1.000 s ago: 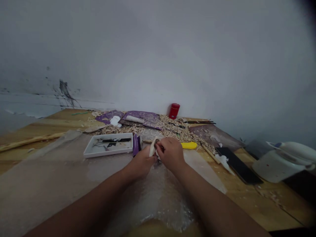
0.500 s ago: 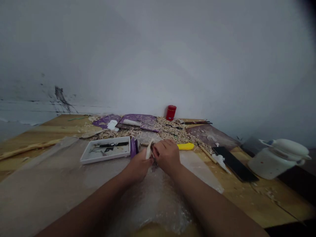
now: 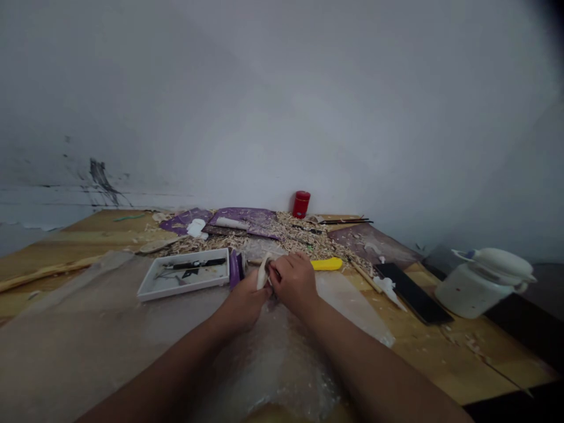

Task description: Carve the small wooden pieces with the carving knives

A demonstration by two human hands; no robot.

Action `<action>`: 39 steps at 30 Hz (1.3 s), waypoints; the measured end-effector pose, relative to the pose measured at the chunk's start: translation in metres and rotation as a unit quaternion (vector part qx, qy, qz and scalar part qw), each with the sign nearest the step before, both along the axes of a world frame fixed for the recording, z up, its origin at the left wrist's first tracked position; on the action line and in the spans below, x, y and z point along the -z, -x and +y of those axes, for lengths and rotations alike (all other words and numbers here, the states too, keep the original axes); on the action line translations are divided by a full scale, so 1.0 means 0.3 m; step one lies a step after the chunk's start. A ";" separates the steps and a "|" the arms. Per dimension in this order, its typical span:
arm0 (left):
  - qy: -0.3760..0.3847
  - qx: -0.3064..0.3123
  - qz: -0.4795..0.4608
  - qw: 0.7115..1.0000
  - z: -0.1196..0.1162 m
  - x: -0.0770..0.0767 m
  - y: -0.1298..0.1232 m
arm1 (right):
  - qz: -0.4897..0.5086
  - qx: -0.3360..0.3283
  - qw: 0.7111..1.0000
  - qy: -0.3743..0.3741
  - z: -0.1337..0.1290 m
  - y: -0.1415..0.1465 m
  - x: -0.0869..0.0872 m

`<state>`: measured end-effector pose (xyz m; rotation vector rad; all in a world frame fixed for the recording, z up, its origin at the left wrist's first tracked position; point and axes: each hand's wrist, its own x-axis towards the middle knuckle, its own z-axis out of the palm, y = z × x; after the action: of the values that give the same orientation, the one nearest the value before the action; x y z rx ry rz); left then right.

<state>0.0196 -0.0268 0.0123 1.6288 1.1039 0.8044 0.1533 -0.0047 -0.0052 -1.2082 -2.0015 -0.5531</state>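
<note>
Left hand [image 3: 244,299] is closed round a pale piece [image 3: 263,273], which stands up between thumb and fingers, roughly mid-view over the plastic sheet [image 3: 88,317]. Right hand [image 3: 295,281] is curled narrow, fingertips bunched against the near right side of the piece; can't tell from here whether a small tool sits in those fingers, my own knuckles block it. Hands are right next to each other, both forearms coming in from the bottom edge. Just left of my left hand: purple item [image 3: 236,269], then the white tray [image 3: 147,288] with a black-handled tool [image 3: 196,264] and some small bits in it. Yellow handle [image 3: 326,264] pokes out to the right of my right hand, its other end hidden behind the hand. Beyond the hands, wood shavings [image 3: 304,238] are heaped over the table [image 3: 458,373] and onto a purple sheet [image 3: 224,214]; white wad [image 3: 196,228] lies at the sheet's left part. Red can [image 3: 301,204] stands at the back near the wall [image 3: 282,106], dark sticks [image 3: 348,221] to its right. Far right: phone [image 3: 414,294] lying flat, crumpled tissue [image 3: 388,288] along its left side, lidded white pot [image 3: 467,294] beyond it.
</note>
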 end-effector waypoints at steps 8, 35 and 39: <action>-0.005 -0.024 0.034 0.999 -0.003 0.015 0.002 | 0.205 -0.075 0.957 0.189 0.020 -0.002 -0.001; -0.099 0.003 0.039 0.994 -0.005 0.020 0.000 | 0.079 -0.037 0.995 0.045 0.001 -0.003 0.006; -0.096 -0.010 0.102 0.990 0.005 0.041 0.000 | 0.281 -0.138 0.908 0.279 0.036 -0.039 -0.002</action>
<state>0.0195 -0.0254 0.0000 1.8985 1.2158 0.7900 0.1651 0.0060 -0.0044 -1.1884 -1.8062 0.5044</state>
